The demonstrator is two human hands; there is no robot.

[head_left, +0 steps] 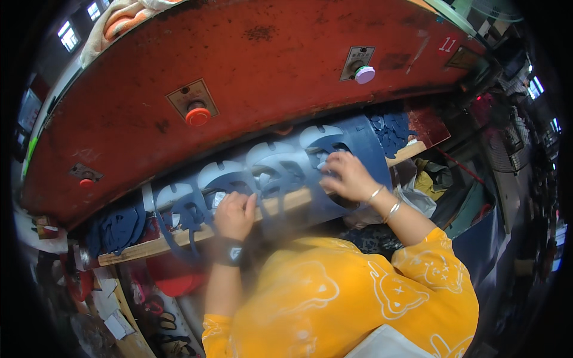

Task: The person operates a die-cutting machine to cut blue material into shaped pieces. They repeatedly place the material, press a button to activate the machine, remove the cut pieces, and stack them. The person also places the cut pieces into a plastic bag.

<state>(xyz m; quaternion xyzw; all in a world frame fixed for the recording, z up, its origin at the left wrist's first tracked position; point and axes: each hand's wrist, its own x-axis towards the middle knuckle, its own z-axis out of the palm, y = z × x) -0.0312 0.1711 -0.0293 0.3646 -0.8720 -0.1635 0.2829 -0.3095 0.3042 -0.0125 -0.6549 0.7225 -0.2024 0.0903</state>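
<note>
A dark blue sheet [371, 149] with a row of curved cut-outs lies along a ledge under the red machine. Narrow blue strips hang from its near side. My left hand [234, 216], with a black band at the wrist, rests on the middle of the sheet beside a small white piece [219, 198]. Its fingers are curled in, and their tips are hidden. Farther right, my right hand [349, 177] reaches over the rightmost cut-out, its bent fingers apart; two bracelets circle that wrist. Nothing shows plainly between its fingers.
Red [197, 115] and pale [364, 74] push buttons stick out of the red machine front [256, 65]. Blue scraps are heaped at the left [119, 230] and right [391, 128] ends. A wooden bar [143, 249] runs along the near edge, above a red container [173, 275].
</note>
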